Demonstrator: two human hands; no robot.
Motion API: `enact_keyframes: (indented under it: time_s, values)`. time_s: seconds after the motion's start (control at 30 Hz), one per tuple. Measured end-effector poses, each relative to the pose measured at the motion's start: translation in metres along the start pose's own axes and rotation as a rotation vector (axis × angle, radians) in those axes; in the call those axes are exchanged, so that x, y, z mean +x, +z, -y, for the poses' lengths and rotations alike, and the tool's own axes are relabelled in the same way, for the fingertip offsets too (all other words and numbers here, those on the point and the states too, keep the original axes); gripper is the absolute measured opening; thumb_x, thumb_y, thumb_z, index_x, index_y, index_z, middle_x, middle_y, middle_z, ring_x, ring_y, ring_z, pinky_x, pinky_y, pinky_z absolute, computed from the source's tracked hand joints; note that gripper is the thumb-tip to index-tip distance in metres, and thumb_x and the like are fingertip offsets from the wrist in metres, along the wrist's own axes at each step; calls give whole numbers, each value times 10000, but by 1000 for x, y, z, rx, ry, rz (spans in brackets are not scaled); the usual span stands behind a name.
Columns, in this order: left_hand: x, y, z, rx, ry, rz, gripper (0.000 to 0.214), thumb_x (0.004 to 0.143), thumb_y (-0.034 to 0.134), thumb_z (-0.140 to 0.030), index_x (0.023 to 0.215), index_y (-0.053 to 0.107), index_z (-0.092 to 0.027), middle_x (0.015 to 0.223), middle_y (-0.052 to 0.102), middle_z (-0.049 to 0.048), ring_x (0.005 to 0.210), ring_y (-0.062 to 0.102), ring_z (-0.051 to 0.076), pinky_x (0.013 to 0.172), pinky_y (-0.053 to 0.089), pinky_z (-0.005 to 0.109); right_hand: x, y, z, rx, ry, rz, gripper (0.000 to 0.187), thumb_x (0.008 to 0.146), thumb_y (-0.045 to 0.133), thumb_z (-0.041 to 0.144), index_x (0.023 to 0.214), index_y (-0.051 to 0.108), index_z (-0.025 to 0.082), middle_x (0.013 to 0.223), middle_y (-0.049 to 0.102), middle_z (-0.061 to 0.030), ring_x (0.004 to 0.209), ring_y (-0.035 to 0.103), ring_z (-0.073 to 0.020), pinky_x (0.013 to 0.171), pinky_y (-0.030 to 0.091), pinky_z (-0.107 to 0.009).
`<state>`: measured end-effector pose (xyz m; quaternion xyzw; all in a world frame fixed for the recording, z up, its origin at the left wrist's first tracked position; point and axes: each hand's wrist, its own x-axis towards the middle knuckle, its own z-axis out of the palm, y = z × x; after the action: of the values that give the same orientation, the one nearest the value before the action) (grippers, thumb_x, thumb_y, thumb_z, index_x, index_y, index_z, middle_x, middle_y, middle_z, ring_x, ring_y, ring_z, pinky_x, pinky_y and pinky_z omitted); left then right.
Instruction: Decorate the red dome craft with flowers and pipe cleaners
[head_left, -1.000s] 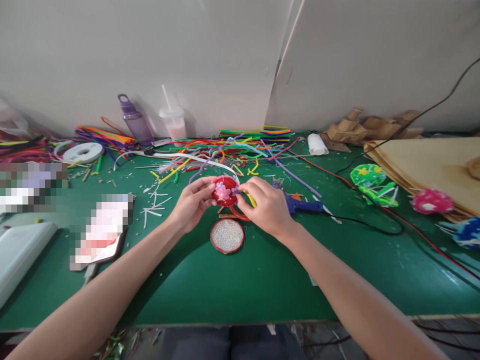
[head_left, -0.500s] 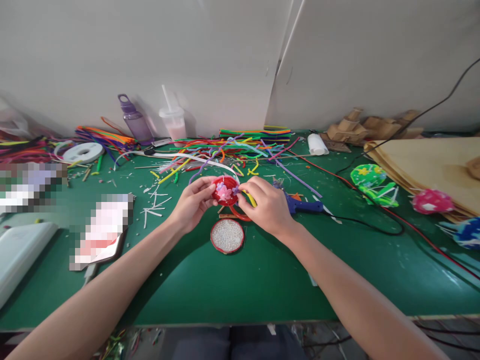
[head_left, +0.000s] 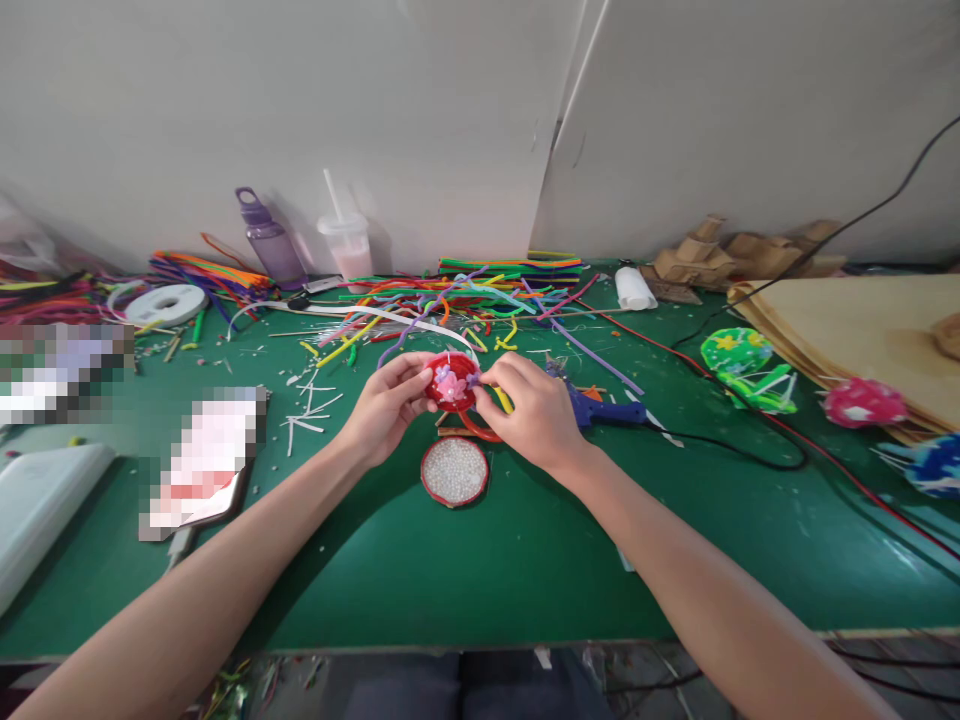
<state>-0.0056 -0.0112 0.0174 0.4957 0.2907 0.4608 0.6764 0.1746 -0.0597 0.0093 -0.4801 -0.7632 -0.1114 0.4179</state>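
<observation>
Grey walls stand behind a long green table, and we look down at it from the head view. Little white scraps lie on the left side. At the back we count one purple bottle, one cup with a straw, one white spool and one white roll. Bright fuzzy sticks make a messy heap, too many for us to count.

On the right we count three fuzzy pieces: one green piece, one pink piece and one blue piece. Big brown sheets lie by them. On the left there is one pale box and one phone with its screen blurred into squares.

We hold one red round piece up over the middle of the table. Our left hand is clamped on its left edge. It has one pink flower on it. Our right hand has thumb and finger pinched together on a small purple flower at the right edge. Just below, one dish of white beads sits on the table. One blue tool with a black cord lies just beside our right hand.
</observation>
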Motion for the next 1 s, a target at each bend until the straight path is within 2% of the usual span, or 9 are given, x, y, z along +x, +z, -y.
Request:
enact_keyframes:
  time_s: [0.27,0.53,0.77,1.0]
  values:
    - [1,-1,1,17,25,1,130,775,653,-170,901,654,-133,767,615,20,626,556,74,524,482,152,0,1,1,-61,-12,-7,152,874,483,190,747,564,193,748,605,-46,769,599,-175,619,467,-288]
    - [2,-3,2,-19,8,-12,147,767,666,-171,909,662,-137,787,636,17,635,571,69,543,491,155,-2,2,-2,-31,-48,18,152,888,464,152,926,609,179,862,640,-60,844,610,-176,669,477,-294]
    - [3,-5,3,-30,-7,-16,155,773,657,-160,924,655,-129,801,629,17,632,576,67,537,498,146,-1,2,-3,-43,-46,9,160,888,469,155,929,622,178,863,646,-56,845,618,-170,674,483,-283]
    - [3,-6,3,-32,-1,-31,162,763,666,-161,922,652,-136,801,640,15,630,582,69,546,501,148,1,-2,1,78,69,0,183,839,490,150,983,602,148,867,640,-68,795,607,-164,726,489,-289]
